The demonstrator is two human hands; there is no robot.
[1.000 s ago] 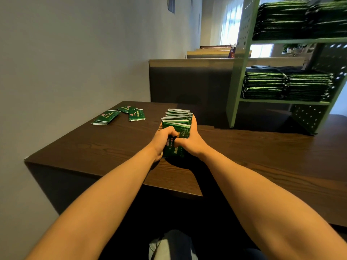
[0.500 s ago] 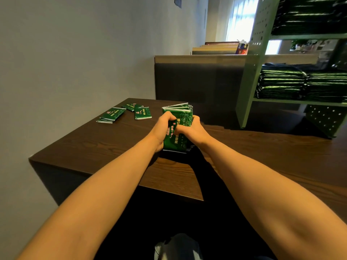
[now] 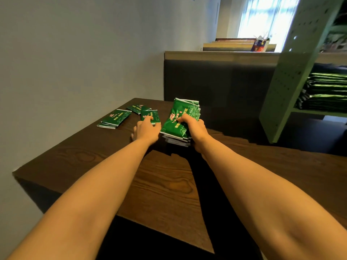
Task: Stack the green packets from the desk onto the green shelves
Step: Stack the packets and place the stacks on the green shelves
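**Step in hand, by judgement:** gathering of loose packets into one bundle, ahead of any carry to the shelves.

**Hands:** right hand [image 3: 195,128] closed round a thick bundle of green packets [image 3: 178,119], thumb on the top face; bundle tilted, lower edge at or just off the desk [image 3: 169,184], contact not resolvable. Left hand [image 3: 145,129] extended, fingertips laid on the near end of a loose packet [image 3: 151,114]; no closed grip visible.

**Layout:** further left, apart from the bundle, a small pile [image 3: 115,119] of a few packets and a further packet [image 3: 135,108], both flat on the desk near the wall [image 3: 75,62]. Green shelves [image 3: 277,87] at right, well apart from both hands; shelved stacks [image 3: 328,89] already in place on one level.

**Next move, by judgement:** drawing back or pinching up of the touched packet, probably from an edge given its thinness; then squaring onto the bundle; likewise for the remaining packets before transfer to the shelves.

**Appearance of the packets:** flat rectangular sachets; glossy dark green; pale cloud-like line pattern; pink-red emblem and lettering; silvery sealed ends. Bundle edges uneven, lower packets protruding toward the wrist; probably slippery, hence need of a firm clamp during any lift.
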